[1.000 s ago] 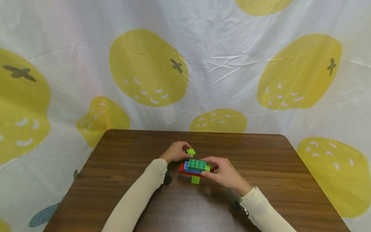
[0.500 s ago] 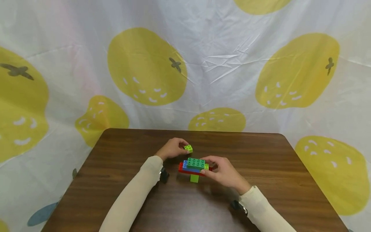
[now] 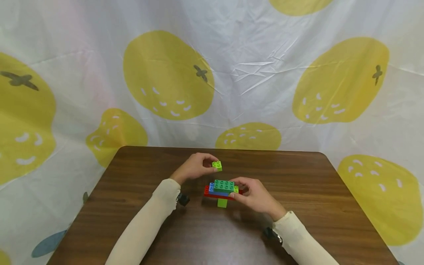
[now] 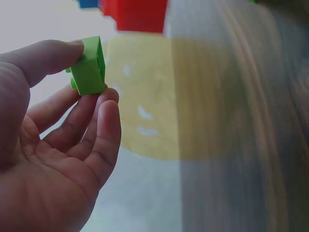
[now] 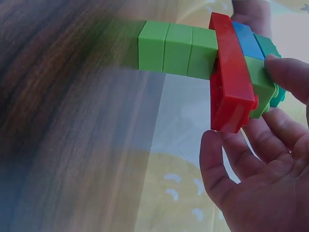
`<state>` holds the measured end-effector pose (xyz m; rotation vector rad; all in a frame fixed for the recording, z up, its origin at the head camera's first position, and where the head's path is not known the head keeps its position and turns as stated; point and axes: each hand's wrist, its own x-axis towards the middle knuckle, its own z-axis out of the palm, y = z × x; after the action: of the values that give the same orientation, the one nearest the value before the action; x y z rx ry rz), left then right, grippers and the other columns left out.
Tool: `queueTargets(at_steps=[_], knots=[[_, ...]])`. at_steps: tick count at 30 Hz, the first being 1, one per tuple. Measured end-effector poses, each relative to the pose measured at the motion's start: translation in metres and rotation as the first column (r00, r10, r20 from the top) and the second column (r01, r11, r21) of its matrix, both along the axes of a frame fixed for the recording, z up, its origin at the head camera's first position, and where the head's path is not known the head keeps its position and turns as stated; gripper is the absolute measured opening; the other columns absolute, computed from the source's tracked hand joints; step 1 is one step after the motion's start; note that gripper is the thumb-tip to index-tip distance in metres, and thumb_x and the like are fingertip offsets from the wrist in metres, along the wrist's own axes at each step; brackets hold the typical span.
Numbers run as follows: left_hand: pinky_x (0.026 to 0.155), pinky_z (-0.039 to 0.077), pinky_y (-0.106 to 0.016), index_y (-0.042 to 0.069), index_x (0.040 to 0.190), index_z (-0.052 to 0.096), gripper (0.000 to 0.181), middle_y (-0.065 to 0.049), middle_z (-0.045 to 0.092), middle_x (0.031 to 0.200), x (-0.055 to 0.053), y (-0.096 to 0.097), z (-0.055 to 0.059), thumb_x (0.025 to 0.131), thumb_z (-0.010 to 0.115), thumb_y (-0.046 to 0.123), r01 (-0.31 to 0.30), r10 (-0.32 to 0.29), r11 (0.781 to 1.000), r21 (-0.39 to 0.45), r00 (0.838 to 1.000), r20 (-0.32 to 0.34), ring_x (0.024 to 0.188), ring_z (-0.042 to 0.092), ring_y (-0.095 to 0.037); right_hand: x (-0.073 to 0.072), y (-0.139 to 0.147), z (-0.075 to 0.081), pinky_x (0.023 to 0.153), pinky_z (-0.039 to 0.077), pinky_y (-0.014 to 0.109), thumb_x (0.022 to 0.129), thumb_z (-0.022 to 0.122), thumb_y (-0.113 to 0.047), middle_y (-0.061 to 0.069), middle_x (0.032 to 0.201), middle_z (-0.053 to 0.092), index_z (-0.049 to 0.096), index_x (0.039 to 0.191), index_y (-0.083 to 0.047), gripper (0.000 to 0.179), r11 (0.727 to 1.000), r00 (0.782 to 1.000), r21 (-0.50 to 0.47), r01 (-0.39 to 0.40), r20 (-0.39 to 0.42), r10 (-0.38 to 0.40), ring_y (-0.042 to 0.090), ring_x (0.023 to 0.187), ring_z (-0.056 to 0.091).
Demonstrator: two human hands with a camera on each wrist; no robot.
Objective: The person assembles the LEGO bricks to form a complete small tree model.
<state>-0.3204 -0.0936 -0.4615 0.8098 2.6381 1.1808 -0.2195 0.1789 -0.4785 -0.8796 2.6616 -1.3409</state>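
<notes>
My left hand (image 3: 194,166) pinches a small lime-green toy building brick (image 3: 216,166) between thumb and fingers, behind and above the brick structure. In the left wrist view, this brick (image 4: 89,67) shows its hollow underside to the right. My right hand (image 3: 256,195) grips the structure's right end; in the right wrist view the thumb presses a lime brick (image 5: 260,79) in the upper part. The structure stands upright: a column of lime bricks (image 5: 166,48), a long red brick (image 5: 234,72) across it, then blue (image 3: 211,187) and lime bricks, with a green brick (image 3: 224,185) on top.
The brown wooden table (image 3: 149,228) lies under both hands. A white cloth (image 3: 251,73) printed with yellow fruit hangs behind and beside it. A small black device (image 3: 183,199) sits on the left wrist, another (image 3: 272,235) on the right.
My left hand has moved back and slightly left with the lime-green brick, farther from the structure, and the brick has turned a little. My right hand keeps its hold in the same place.
</notes>
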Motion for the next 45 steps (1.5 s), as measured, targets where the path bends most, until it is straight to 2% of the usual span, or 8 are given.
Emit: queueTargets(at_steps=[7, 12, 20, 26, 33, 39, 42, 45], knots=[[0.089, 0.061, -0.033, 0.016, 0.128, 0.074, 0.038, 0.002, 0.076, 0.111, 0.020, 0.005, 0.018, 0.094, 0.083, 0.028, 0.079, -0.077, 0.996, 0.046, 0.996, -0.044, 0.097, 0.070, -0.010, -0.002, 0.001, 0.000, 0.081, 0.062, 0.030, 0.095, 0.081, -0.024, -0.002, 0.108, 0.077, 0.072, 0.126, -0.013, 0.033, 1.000, 1.000, 0.013, -0.004, 0.000, 0.004, 0.017, 0.094, 0.071], [0.084, 0.061, -0.029, 0.015, 0.128, 0.073, 0.038, 0.001, 0.075, 0.110, 0.036, 0.008, 0.029, 0.094, 0.083, 0.027, 0.144, -0.139, 0.987, 0.078, 0.988, -0.062, 0.092, 0.070, -0.012, -0.001, 0.001, 0.001, 0.081, 0.062, 0.030, 0.096, 0.080, -0.024, -0.003, 0.107, 0.077, 0.072, 0.125, -0.014, 0.032, 1.000, 1.000, 0.016, -0.016, -0.002, 0.016, 0.017, 0.093, 0.072], [0.084, 0.061, -0.026, 0.013, 0.131, 0.072, 0.039, 0.003, 0.075, 0.113, 0.056, 0.010, 0.033, 0.095, 0.082, 0.023, 0.194, -0.193, 0.975, 0.108, 0.981, -0.024, 0.092, 0.071, -0.010, -0.001, 0.002, -0.002, 0.083, 0.062, 0.032, 0.096, 0.080, -0.025, -0.004, 0.107, 0.077, 0.072, 0.125, -0.014, 0.031, 0.999, 1.000, 0.024, -0.023, -0.019, 0.024, 0.011, 0.092, 0.071], [0.086, 0.061, -0.025, 0.014, 0.131, 0.072, 0.038, 0.003, 0.075, 0.115, 0.060, 0.011, 0.031, 0.095, 0.081, 0.023, 0.217, -0.214, 0.975, 0.048, 0.975, -0.053, 0.094, 0.070, -0.007, -0.002, 0.002, -0.003, 0.083, 0.062, 0.032, 0.096, 0.080, -0.026, -0.004, 0.107, 0.077, 0.072, 0.125, -0.015, 0.032, 0.999, 0.999, 0.019, -0.038, -0.021, 0.039, 0.010, 0.092, 0.071], [0.091, 0.063, -0.042, 0.013, 0.130, 0.072, 0.037, 0.001, 0.075, 0.116, 0.063, 0.010, 0.027, 0.096, 0.081, 0.025, 0.229, -0.227, 0.972, 0.043, 0.973, -0.047, 0.098, 0.070, -0.008, -0.001, 0.002, -0.002, 0.082, 0.062, 0.031, 0.097, 0.079, -0.025, -0.004, 0.105, 0.077, 0.072, 0.125, -0.014, 0.031, 0.999, 0.999, 0.011, -0.041, -0.021, 0.042, 0.009, 0.091, 0.071], [0.089, 0.063, -0.034, 0.013, 0.129, 0.072, 0.038, 0.001, 0.075, 0.117, 0.065, 0.009, 0.023, 0.095, 0.082, 0.025, 0.214, -0.211, 0.976, 0.039, 0.976, -0.058, 0.097, 0.070, -0.011, -0.001, 0.001, -0.001, 0.082, 0.062, 0.034, 0.097, 0.079, -0.025, -0.004, 0.105, 0.077, 0.071, 0.126, -0.013, 0.032, 0.999, 0.999, 0.018, -0.040, -0.017, 0.041, 0.010, 0.091, 0.071], [0.088, 0.063, -0.033, 0.013, 0.130, 0.072, 0.039, 0.000, 0.075, 0.118, 0.065, 0.009, 0.022, 0.094, 0.083, 0.025, 0.215, -0.212, 0.975, 0.057, 0.975, -0.061, 0.100, 0.071, -0.017, -0.001, 0.001, 0.000, 0.083, 0.062, 0.035, 0.097, 0.079, -0.025, -0.004, 0.105, 0.076, 0.071, 0.125, -0.013, 0.032, 0.999, 0.999, 0.025, -0.036, -0.021, 0.037, 0.009, 0.091, 0.071], [0.087, 0.062, -0.030, 0.013, 0.129, 0.072, 0.040, 0.000, 0.075, 0.118, 0.065, 0.010, 0.018, 0.093, 0.084, 0.026, 0.211, -0.205, 0.974, 0.077, 0.976, -0.075, 0.099, 0.072, -0.016, -0.001, 0.002, -0.001, 0.083, 0.062, 0.035, 0.097, 0.078, -0.026, -0.005, 0.104, 0.076, 0.071, 0.126, -0.014, 0.032, 0.999, 0.999, 0.030, -0.036, -0.023, 0.037, 0.008, 0.091, 0.071]])
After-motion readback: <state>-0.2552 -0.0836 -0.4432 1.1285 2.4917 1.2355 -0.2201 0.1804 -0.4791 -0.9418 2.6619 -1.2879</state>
